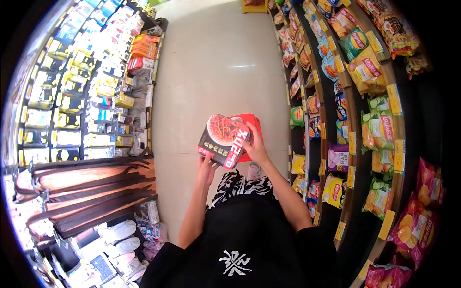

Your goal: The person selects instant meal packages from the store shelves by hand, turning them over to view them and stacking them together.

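Note:
In front of my body I hold a boxed instant meal with both hands. Its black face carries a picture of a white bowl of shredded food, a red-and-white label band and Chinese characters. Red packaging shows behind its right side; whether this is a second box or part of the same one I cannot tell. My left hand grips the lower left edge, fingers partly hidden under the box. My right hand wraps round the right side, with fingertips on the face.
A tiled aisle floor runs ahead. Shelves of bagged chips line the right side. On the left hang small packaged goods, with dark-strapped brown items below them. A yellow stand is at the far end.

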The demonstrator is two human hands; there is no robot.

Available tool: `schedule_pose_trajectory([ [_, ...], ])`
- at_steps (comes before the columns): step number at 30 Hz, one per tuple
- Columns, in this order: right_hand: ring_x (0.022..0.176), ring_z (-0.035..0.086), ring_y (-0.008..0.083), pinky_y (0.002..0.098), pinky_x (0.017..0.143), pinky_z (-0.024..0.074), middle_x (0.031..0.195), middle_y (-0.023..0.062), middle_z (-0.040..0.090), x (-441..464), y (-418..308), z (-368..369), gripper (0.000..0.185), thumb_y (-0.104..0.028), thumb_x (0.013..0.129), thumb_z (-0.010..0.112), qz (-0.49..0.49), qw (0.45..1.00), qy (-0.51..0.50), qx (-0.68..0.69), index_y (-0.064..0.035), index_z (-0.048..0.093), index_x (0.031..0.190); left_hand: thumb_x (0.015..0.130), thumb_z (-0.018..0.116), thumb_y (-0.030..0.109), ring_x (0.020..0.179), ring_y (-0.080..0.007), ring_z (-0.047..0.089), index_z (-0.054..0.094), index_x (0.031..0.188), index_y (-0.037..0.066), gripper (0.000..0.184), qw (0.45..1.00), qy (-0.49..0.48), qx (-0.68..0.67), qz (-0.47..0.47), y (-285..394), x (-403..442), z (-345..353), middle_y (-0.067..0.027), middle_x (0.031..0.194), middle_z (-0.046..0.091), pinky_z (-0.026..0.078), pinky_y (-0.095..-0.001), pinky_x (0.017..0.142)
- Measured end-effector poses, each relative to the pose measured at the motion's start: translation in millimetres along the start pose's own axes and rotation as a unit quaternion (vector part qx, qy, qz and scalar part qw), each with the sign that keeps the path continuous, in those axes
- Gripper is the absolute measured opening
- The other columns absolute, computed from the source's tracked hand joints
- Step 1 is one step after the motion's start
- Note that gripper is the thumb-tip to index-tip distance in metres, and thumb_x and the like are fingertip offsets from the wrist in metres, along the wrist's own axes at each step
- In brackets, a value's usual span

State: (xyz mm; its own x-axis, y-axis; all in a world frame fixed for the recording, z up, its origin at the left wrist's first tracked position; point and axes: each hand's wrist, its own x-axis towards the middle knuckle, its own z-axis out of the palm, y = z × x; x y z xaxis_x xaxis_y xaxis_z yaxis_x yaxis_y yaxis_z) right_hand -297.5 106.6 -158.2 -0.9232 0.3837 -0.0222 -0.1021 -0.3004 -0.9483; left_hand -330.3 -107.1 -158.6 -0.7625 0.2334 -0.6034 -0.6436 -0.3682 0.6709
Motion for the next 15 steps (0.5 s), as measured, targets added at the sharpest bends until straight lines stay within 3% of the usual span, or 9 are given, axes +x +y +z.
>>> schedule_pose_trajectory([
  [4,0.119,0.042,0.0183,0.0299,0.102,0.0333,0.130,0.0114,0.040,18.6,-17.1,-3.1,0.069,0.010,0.076,0.053,0.010,0.994,-0.059,-0.087,-0.0027,0.026,0.138,0.092,0.050,0.010,0.110,-0.0264,0.050,0.027,0.132,0.011,0.047,0.996,-0.053,0.033,0.059,-6.4,0.8,11.3,-0.0106,0.127,0.043,0.044,-0.0498,0.092],
  [6,0.119,0.042,0.0189,0.0303,0.102,0.0332,0.130,0.0112,0.040,28.7,-5.2,-4.8,0.071,0.009,0.075,0.053,0.011,0.995,-0.053,-0.077,-0.0032,0.026,0.139,0.091,0.051,0.007,0.111,-0.0268,0.050,0.023,0.134,0.013,0.052,0.995,-0.032,0.052,0.075,-5.6,-10.0,21.7,-0.0110,0.129,0.039,0.045,-0.0498,0.092],
  [8,0.119,0.042,0.0190,0.0304,0.102,0.0334,0.131,0.0111,0.039,33.2,-12.9,-5.2,0.071,0.009,0.075,0.053,0.041,0.996,-0.045,-0.066,-0.0035,0.027,0.139,0.091,0.051,0.007,0.112,-0.0279,0.049,0.021,0.135,0.014,0.054,0.996,-0.038,0.043,0.067,-7.0,-11.9,21.9,-0.0120,0.129,0.038,0.046,-0.0495,0.091],
  [9,0.112,0.048,0.0174,0.0291,0.095,0.0398,0.127,0.0118,0.044,38.5,-8.5,-8.4,0.073,0.010,0.072,0.050,0.024,0.995,-0.048,-0.088,-0.0031,0.025,0.140,0.091,0.051,0.007,0.113,-0.0284,0.048,0.019,0.135,0.015,0.055,0.996,-0.041,0.040,0.063,-7.8,-12.5,21.0,-0.0124,0.129,0.038,0.046,-0.0493,0.090],
  [12,0.111,0.048,0.0171,0.0283,0.094,0.0400,0.125,0.0117,0.046,52.5,2.9,-15.3,0.073,0.009,0.072,0.049,0.032,0.993,-0.053,-0.101,-0.0036,0.025,0.140,0.091,0.051,0.008,0.114,-0.0303,0.048,0.022,0.134,0.015,0.052,0.999,-0.024,0.013,0.039,-12.2,-19.0,24.1,-0.0137,0.128,0.038,0.047,-0.0491,0.089],
  [13,0.111,0.049,0.0174,0.0280,0.094,0.0401,0.125,0.0116,0.047,55.8,3.7,-15.1,0.073,0.008,0.073,0.052,0.045,0.994,-0.045,-0.087,-0.0038,0.025,0.140,0.092,0.051,0.009,0.114,-0.0317,0.049,0.022,0.130,0.010,0.048,0.998,-0.040,0.003,0.042,-13.8,-19.3,23.5,-0.0162,0.128,0.037,0.053,-0.0461,0.083],
  [15,0.111,0.048,0.0178,0.0282,0.094,0.0401,0.125,0.0115,0.047,59.1,1.3,-11.9,0.073,0.006,0.074,0.055,0.064,0.996,-0.026,-0.055,-0.0040,0.025,0.140,0.093,0.049,0.010,0.115,-0.0318,0.048,0.025,0.126,0.009,0.041,0.998,-0.047,-0.001,0.041,-15.5,-23.9,22.8,-0.0165,0.127,0.038,0.052,-0.0466,0.083],
])
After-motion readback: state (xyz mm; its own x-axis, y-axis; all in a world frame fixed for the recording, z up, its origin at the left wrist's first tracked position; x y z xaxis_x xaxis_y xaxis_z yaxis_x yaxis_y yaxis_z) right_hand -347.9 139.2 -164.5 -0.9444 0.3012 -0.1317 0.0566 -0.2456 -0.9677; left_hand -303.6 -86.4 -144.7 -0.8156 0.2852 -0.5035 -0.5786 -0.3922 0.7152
